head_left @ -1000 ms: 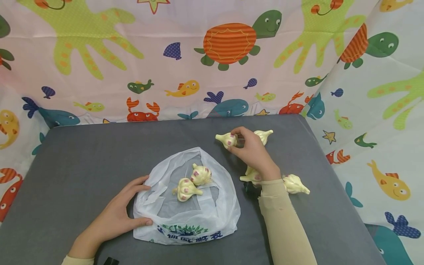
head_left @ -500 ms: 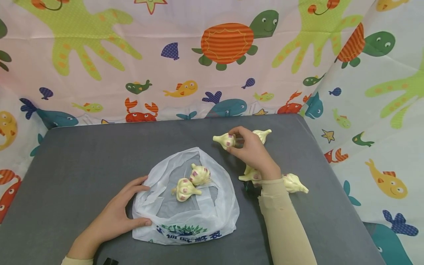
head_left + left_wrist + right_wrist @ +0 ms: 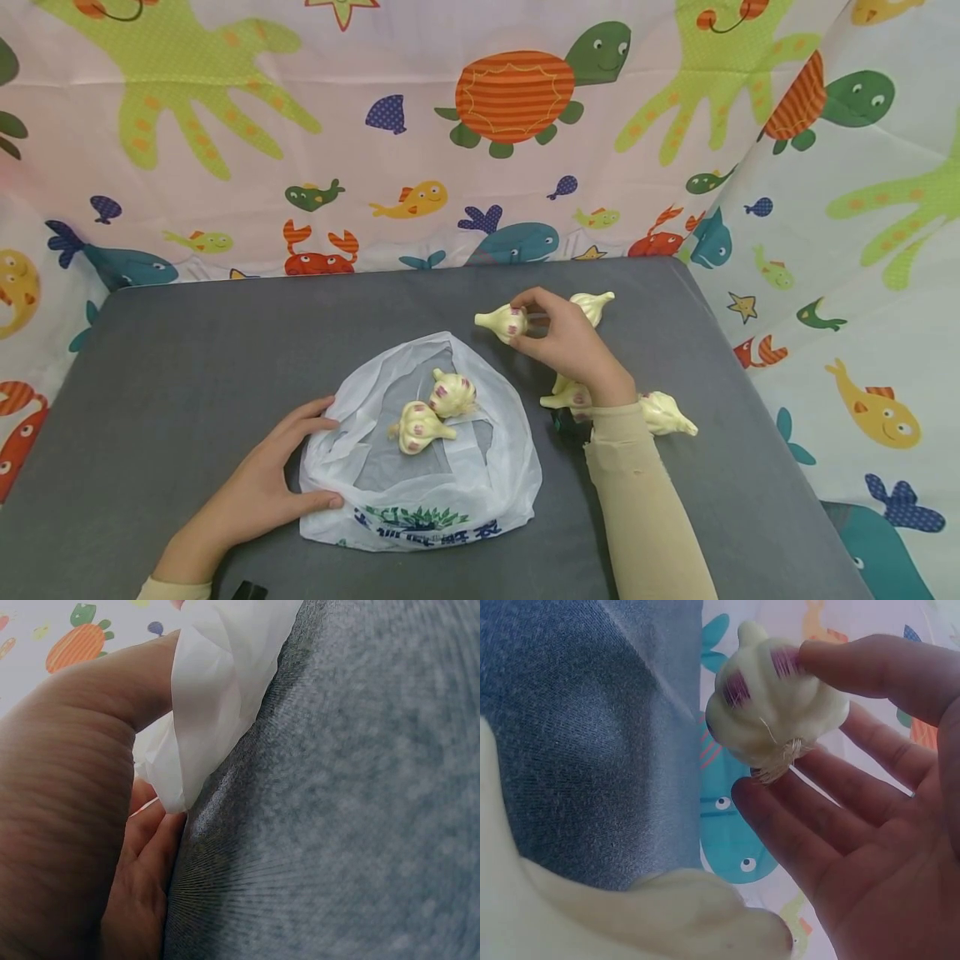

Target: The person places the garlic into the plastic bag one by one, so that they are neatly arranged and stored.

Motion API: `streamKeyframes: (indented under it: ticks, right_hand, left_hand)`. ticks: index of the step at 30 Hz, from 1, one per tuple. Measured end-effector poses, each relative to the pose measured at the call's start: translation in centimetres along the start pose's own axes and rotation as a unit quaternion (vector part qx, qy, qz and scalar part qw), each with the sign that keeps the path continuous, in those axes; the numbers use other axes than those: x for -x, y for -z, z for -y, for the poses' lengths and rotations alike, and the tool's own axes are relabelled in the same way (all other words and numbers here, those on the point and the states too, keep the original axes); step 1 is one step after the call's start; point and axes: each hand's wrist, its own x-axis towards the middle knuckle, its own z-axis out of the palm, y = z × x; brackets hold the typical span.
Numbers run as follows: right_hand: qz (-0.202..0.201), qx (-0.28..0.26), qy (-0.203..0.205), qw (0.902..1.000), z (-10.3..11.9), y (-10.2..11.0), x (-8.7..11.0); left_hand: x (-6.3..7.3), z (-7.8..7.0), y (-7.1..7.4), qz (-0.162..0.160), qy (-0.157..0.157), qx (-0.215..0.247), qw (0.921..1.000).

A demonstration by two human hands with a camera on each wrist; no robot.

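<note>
Black item: at the lower border, cropped; identity not established.
Left hand: spread and relaxed, not clenched; it touches the bag's left side — judged to be steadying it, since thin plastic slides and sags.
Plastic bag: white, printed; lies on the table between the arms, mouth spread upward, so the inside is exposed.
Garlic in bag: nearer bulb and farther bulb, close together.
Garlic by sleeve: right-side bulb just beyond the cuff; at least one half-hidden bulb on the other side.
Right hand: grasping the held bulb between thumb and fingertips, beyond the bag; stem points away, roots face the palm — a light pinch, judged sufficient for a small round thing.
Rear bulb: behind the right hand, partly covered.
Backdrop: cloth printed with sea animals.
</note>
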Motion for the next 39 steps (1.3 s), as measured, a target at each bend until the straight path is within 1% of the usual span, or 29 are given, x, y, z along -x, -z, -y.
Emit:
streamKeyframes:
  ticks: [7, 12, 20, 26, 32, 39]
  right_hand:
    - [0.01, -0.001, 0.005, 0.9999, 0.13, -0.19, -0.13]
    - [0.016, -0.005, 0.007, 0.9998, 0.25, -0.36, -0.07]
    - [0.033, -0.01, 0.012, 0.9993, 0.43, -0.59, -0.06]
    - [0.045, -0.002, 0.017, 0.9989, 0.46, -0.68, 0.0]
    - [0.057, 0.003, 0.022, 0.9981, 0.52, -0.74, 0.06]
    - [0.076, -0.006, 0.028, 0.9967, 0.77, -0.79, 0.11]
  left_hand:
    - [-0.07, 0.04, 0.12, 0.008, 0.01, 0.0, 0.9999]
    - [0.0, 0.09, -0.01, 0.005, 0.005, 0.006, 1.0]
    - [0.01, 0.1, 0.0, 0.005, 0.006, 0.005, 1.0]
    - [0.05, 0.11, -0.09, -0.004, 0.0, 0.003, 1.0]
    - [0.07, 0.18, -0.14, -0.004, -0.003, 0.003, 1.0]
    - [0.01, 0.14, -0.05, -0.004, -0.004, 0.006, 1.0]
